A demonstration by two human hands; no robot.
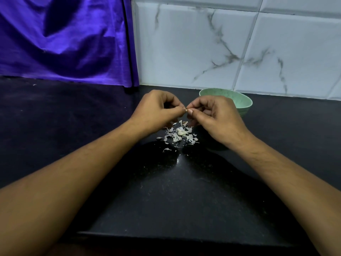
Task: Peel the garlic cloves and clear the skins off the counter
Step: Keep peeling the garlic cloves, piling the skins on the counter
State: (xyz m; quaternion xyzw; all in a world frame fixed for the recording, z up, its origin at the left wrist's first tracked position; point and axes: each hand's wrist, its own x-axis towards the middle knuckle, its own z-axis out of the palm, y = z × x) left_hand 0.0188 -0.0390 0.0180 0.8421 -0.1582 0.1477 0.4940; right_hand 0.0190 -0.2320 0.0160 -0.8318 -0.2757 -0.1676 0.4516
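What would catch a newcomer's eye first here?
The left hand and right hand meet mid-frame, pinching a small garlic clove between fingertips. Below them, white garlic skins litter the black counter; a green bowl sits behind the right hand, purple cloth hangs upper left.

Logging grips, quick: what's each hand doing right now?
Left hand: pinching a small garlic clove.
Right hand: pinching the same clove.

Black speckled bench w/ loose pile of skins approx centre, pale clove lying in the pile; green bowl stands behind & right of it, toward back edge
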